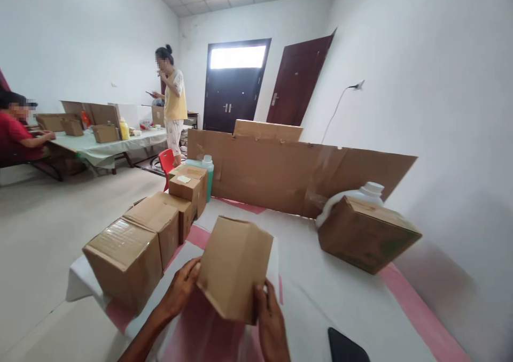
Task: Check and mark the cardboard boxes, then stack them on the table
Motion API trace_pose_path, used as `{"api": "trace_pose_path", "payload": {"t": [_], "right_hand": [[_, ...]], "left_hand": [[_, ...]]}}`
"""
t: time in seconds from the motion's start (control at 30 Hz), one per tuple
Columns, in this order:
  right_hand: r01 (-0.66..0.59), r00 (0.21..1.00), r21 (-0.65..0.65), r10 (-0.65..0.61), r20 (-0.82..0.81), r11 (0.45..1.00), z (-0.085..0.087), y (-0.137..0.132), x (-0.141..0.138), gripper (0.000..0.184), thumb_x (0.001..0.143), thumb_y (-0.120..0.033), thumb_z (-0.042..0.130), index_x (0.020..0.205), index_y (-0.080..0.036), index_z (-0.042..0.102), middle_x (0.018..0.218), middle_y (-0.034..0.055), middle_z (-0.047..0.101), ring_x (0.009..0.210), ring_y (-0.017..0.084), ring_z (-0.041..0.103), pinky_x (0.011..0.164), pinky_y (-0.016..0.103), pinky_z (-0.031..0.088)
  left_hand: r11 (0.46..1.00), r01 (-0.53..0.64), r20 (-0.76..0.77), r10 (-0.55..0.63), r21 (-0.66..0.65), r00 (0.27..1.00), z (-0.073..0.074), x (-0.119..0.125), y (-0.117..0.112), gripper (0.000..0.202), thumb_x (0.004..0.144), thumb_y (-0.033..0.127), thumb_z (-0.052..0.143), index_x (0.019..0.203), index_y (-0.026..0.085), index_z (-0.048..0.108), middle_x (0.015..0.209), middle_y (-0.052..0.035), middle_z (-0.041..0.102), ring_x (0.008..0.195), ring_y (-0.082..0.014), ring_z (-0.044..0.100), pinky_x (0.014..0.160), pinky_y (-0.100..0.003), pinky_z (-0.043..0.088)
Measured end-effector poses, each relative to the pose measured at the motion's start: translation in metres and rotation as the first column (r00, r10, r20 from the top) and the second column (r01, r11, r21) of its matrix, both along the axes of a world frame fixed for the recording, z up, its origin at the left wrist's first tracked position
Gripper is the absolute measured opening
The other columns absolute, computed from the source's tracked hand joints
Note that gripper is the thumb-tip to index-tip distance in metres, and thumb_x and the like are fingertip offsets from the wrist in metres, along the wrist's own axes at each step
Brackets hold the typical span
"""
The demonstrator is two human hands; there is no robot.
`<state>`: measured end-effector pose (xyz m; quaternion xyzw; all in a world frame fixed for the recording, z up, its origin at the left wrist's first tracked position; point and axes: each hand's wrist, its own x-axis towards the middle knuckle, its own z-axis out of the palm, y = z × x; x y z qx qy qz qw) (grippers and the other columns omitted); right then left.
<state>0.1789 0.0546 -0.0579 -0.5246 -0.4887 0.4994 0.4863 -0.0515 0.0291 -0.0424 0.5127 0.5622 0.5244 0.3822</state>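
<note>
Between my two hands is a brown cardboard box [235, 268], tilted above the near part of the table. My left hand [182, 284] grips its left side, the fingertips partly hidden by the box. On the lower right edge, my right hand [270, 311] holds it with thumb and fingers. To the left stands a row of cardboard boxes, the nearest one [124, 255] at the table's edge. A white and pink cloth [308, 282] covers the table beneath.
A tall cardboard panel [264, 169] stands along the table's back. At right, a box [368, 233] sits before a white jug [371, 191]. A black phone-like object [347, 346] lies near the front. A bottle of green liquid [209, 177] is behind the left boxes. Two people are farther off.
</note>
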Motion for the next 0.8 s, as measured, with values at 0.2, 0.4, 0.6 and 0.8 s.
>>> {"api": "trace_pose_path", "payload": {"t": [0.2, 0.4, 0.6, 0.8], "right_hand": [[-0.182, 0.983, -0.003, 0.182, 0.013, 0.983, 0.045, 0.043, -0.004, 0.09, 0.09, -0.086, 0.034, 0.158, -0.028, 0.04, 0.122, 0.0108, 0.069, 0.08, 0.025, 0.069, 0.065, 0.039, 0.058], [-0.279, 0.945, 0.071, 0.261, 0.199, 0.958, 0.074, 0.123, -0.039, 0.082, 0.091, -0.087, 0.025, 0.136, -0.025, 0.053, 0.097, 0.0054, 0.068, 0.069, 0.019, 0.067, 0.052, 0.029, 0.054], [-0.354, 0.909, 0.002, 0.343, 0.237, 0.935, 0.088, 0.211, -0.087, 0.085, 0.089, -0.089, 0.028, 0.115, -0.016, 0.062, 0.063, 0.0017, 0.06, 0.049, 0.021, 0.064, 0.041, 0.028, 0.047], [-0.391, 0.908, 0.02, 0.381, 0.176, 0.92, 0.061, 0.233, -0.107, 0.079, 0.095, -0.081, 0.021, 0.127, -0.02, 0.059, 0.078, 0.0045, 0.068, 0.059, 0.02, 0.069, 0.049, 0.032, 0.055]], "left_hand": [[0.994, -0.104, -0.142, 0.108, 0.034, 0.984, 0.022, 0.003, -0.011, 0.064, 0.098, 0.061, 0.051, 0.151, 0.025, 0.054, 0.159, -0.0109, 0.052, 0.151, -0.0309, 0.043, 0.126, -0.048, 0.032], [0.962, -0.224, -0.144, 0.247, 0.156, 0.958, 0.044, 0.0, 0.048, 0.064, 0.094, 0.059, 0.057, 0.143, 0.018, 0.058, 0.141, -0.0156, 0.067, 0.132, -0.0321, 0.061, 0.112, -0.047, 0.047], [0.893, -0.421, -0.186, 0.446, 0.159, 0.876, 0.055, -0.019, 0.11, 0.065, 0.092, 0.059, 0.051, 0.135, 0.01, 0.057, 0.138, -0.0268, 0.064, 0.137, -0.0394, 0.057, 0.116, -0.056, 0.04], [0.85, -0.501, -0.224, 0.527, 0.163, 0.82, 0.043, -0.007, 0.113, 0.087, 0.089, 0.064, 0.054, 0.155, 0.011, 0.034, 0.127, -0.0218, 0.064, 0.098, -0.032, 0.072, 0.093, -0.054, 0.057]]}}
